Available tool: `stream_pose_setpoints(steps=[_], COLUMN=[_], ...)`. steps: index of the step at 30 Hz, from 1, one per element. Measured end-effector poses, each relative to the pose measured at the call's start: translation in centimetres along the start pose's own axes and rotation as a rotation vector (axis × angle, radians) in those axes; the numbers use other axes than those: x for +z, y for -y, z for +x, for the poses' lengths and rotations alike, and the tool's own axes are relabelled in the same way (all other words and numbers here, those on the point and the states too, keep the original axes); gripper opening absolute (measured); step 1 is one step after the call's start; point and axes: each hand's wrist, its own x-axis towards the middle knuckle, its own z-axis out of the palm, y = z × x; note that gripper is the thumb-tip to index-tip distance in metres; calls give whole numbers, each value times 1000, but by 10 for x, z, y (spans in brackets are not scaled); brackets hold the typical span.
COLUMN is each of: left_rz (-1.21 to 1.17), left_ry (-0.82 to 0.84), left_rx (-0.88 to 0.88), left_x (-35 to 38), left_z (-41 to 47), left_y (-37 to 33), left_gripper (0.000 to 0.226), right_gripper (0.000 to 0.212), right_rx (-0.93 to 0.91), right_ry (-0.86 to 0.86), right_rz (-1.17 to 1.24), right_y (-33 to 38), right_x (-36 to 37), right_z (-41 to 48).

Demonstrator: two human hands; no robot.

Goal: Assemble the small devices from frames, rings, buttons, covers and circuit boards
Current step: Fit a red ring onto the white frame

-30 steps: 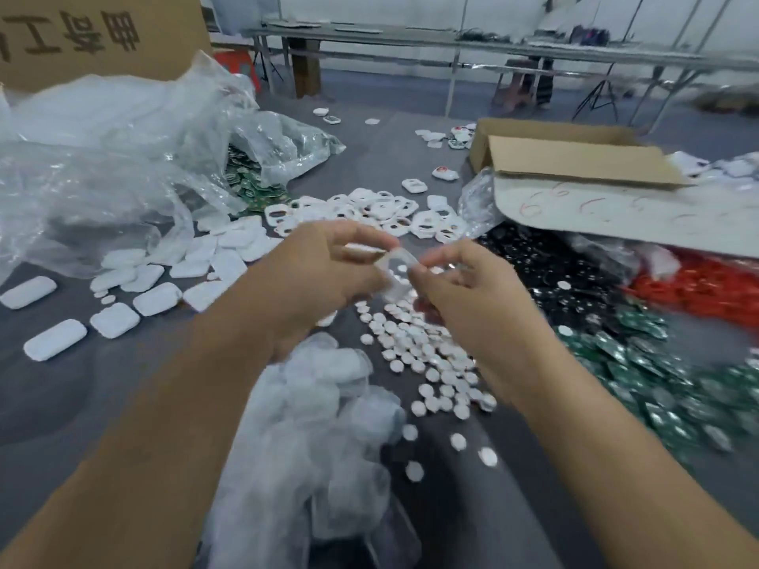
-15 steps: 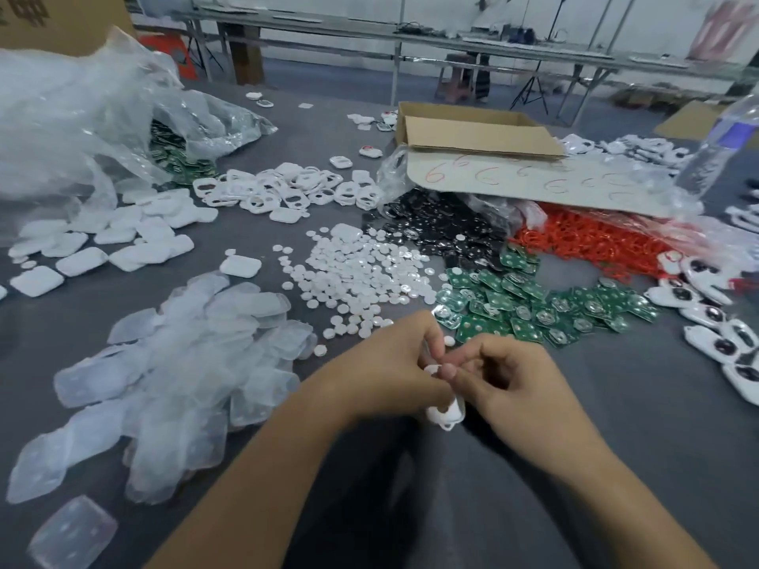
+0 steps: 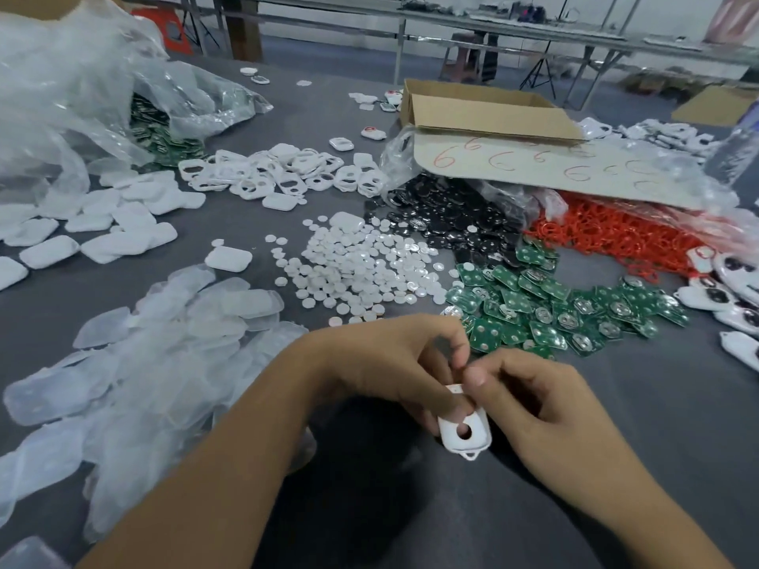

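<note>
Frame (image 3: 464,435) of white moulded plastic, a rounded rectangle with a round hole and a small loop at its near end, pinched between left hand (image 3: 394,363) and right hand (image 3: 546,398). Fingers of both curled close round its far half, thumbs pressing on top. Lowered within the last second from above the button pile to just over the grey table (image 3: 657,466), close to the body; probably a part being pressed home, early in this unit. Just beyond the grip, matte white round buttons (image 3: 361,264). Beyond and right, glossy green circuit boards (image 3: 546,305); farther right, thin red rings (image 3: 608,236). Left, cloudy translucent covers (image 3: 164,347).
</note>
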Motion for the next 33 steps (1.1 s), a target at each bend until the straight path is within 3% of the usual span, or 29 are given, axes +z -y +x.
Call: stream_pose_setpoints(steps=[5,9,11,14,17,18,23,27,30,33], left_rz=[-175,-56,-14,-17,-12,0,-1,59,250,361], left_ry=[32,47,25,-5,-14,-9,-74,-109,-186,-130], left_rx=[63,102,107,118,125,125,162,239,294,308], left_x=[-9,-12,-12,-13,-16,-17,-20,-14,-6,-7], left_z=[-7,-12,-14,-16,-20,-22,-23,-16,-9,-14], left_y=[14,12,10,9,12,13,16,14,14,10], left_gripper=[44,39,41,41,36,33,26,24,26,29], right_gripper=[26,18,21,21,9,14,25,33,43,50], right_rx=[64,93,89,78,159,202,237,180,198,238], right_ry=[-218,-318,-292,-207,105,202,461,352,274,203], right_rz=[53,-100,-164,-73,133,226,374,271,113,72], right_y=[-2,-5,-1,10,21,23,25,26,29,34], right_x=[-4,-16,-19,-17,-8,-6,-8,-8,-3,12], right_z=[11,31,39,46,43,40,26,20,13,8])
